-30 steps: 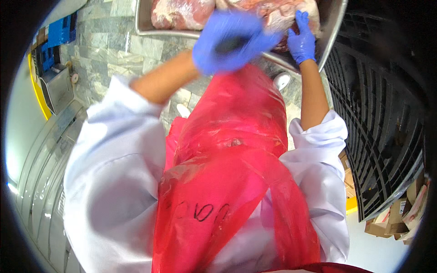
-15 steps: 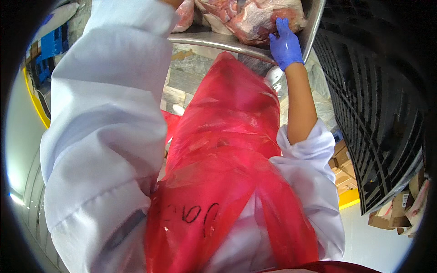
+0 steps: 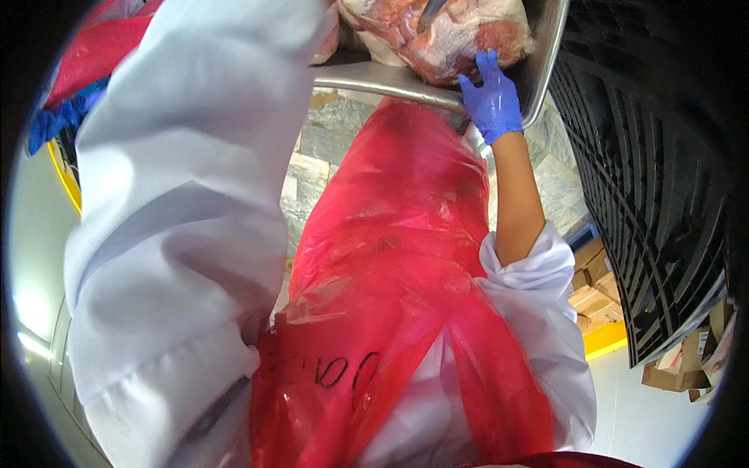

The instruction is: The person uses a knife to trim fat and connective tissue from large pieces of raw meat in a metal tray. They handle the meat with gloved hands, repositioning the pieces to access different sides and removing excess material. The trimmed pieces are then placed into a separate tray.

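Observation:
A metal tray (image 3: 390, 84) with raised walls crosses the top of the view. Large pieces of raw meat (image 3: 460, 56) with pale fat lie in it. My right hand (image 3: 495, 100), in a blue glove, rests over the tray's near right corner. Its fingers are stretched out and apart, and the tips touch the nearest piece of meat. On top of that meat shows a narrow dark grey object (image 3: 431, 11), cut off by the upper edge; its kind cannot be made out. My left arm reaches up past the top edge in a white sleeve (image 3: 187, 203), so the left hand is outside the picture.
My red plastic apron (image 3: 390, 210) hangs in the middle, above a stone-like tiled floor (image 3: 316, 164). A black slatted panel (image 3: 647, 179) stands at the right, with cardboard boxes (image 3: 597, 288) beside and below it. Red material (image 3: 101, 47) and a blue shape (image 3: 66, 117) show at the upper left.
The tray and meat sit slightly lower in view, with my right hand still at the corner. The dark narrow object has come into view over the meat. Red material has appeared at the upper left.

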The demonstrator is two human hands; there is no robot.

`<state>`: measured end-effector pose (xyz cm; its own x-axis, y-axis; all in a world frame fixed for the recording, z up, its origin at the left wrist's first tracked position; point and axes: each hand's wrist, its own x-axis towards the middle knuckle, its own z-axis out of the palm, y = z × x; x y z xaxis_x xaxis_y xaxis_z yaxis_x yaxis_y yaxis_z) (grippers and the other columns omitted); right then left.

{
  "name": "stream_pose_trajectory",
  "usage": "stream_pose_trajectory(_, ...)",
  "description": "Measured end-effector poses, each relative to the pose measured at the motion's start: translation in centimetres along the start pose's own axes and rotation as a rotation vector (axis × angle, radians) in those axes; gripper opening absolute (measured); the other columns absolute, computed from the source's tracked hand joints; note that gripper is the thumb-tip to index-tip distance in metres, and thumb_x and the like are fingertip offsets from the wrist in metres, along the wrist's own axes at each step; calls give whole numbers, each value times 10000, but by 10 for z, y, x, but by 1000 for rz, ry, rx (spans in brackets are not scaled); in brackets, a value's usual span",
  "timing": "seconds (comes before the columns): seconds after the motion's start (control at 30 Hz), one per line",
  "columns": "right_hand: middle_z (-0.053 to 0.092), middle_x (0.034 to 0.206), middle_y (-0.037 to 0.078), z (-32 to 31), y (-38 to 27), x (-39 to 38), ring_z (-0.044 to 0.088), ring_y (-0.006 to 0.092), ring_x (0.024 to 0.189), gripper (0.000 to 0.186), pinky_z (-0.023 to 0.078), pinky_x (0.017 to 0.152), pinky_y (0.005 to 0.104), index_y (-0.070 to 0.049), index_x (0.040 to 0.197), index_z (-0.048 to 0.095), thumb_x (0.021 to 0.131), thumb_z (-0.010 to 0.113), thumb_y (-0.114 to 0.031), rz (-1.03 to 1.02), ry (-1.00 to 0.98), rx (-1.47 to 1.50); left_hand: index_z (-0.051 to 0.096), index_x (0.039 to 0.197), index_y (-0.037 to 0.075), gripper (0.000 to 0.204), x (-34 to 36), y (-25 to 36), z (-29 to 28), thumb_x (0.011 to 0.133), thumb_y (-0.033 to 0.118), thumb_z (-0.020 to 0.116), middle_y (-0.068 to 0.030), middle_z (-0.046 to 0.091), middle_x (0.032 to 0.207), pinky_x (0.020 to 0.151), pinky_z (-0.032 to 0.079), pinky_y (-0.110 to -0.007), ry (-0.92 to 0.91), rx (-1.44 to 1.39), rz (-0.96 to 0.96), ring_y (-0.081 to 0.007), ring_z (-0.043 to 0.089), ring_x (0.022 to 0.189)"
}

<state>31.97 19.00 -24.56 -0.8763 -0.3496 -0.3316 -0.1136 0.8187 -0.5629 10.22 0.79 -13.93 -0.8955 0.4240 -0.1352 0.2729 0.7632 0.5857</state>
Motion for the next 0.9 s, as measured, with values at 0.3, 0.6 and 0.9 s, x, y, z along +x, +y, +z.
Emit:
stream_pose_trajectory(0.3, 399, 1396, 317, 0, -5, 3, 533, 456, 1148, 561, 465, 975, 450, -5, 1248, 515, 815, 683, -319, -6, 1, 63, 546, 749, 74, 236, -275, 58, 42, 753, 173, 761, -96, 532, 679, 746, 493, -433, 295, -434, 470, -305, 565, 675)
stream_pose_trajectory(0.6, 432, 1378, 308, -3, -4, 8, 500, 404, 1224, 671, 435, 1012, 411, 62, 1276, 512, 790, 717, -354, 21, -127, 39, 551, 750, 84, 190, -211, 59, 52, 840, 198, 674, -60, 508, 661, 619, 457, -379, 397, -220, 168, -240, 534, 624)
stream_pose_trajectory(0.9, 353, 1450, 284, 0, -4, -2, 466, 405, 1257, 703, 411, 1050, 405, -17, 1373, 438, 804, 694, -343, -25, -62, 3, 615, 798, 52, 201, 14, -26, 24, 940, 179, 552, -29, 519, 577, 403, 397, -283, -147, -986, -156, -127, 516, 458)
